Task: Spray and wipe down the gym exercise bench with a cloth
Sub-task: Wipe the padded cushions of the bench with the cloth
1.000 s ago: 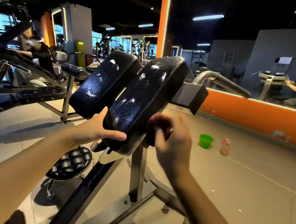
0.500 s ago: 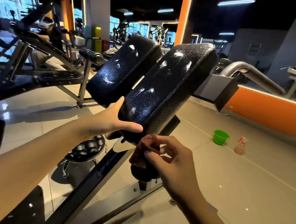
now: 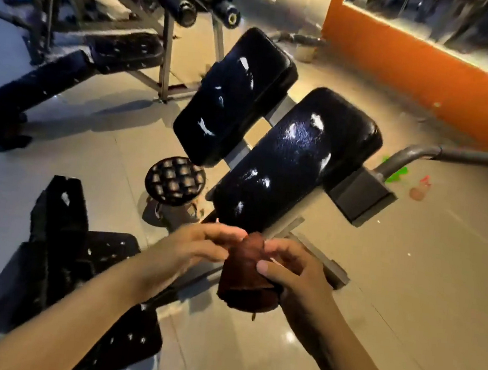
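A: Where did the left hand (image 3: 197, 246) go?
B: It left the near edge of the right-hand pad (image 3: 296, 160) and crossed to the cloth (image 3: 245, 275), pinching its top.
A: And the right hand (image 3: 295, 283)?
B: It came off the pad's right side, dropped nearer, and gripped the cloth, which hung bunched between both hands.
A: The view?
B: It tipped down, showing the pad's top from above.
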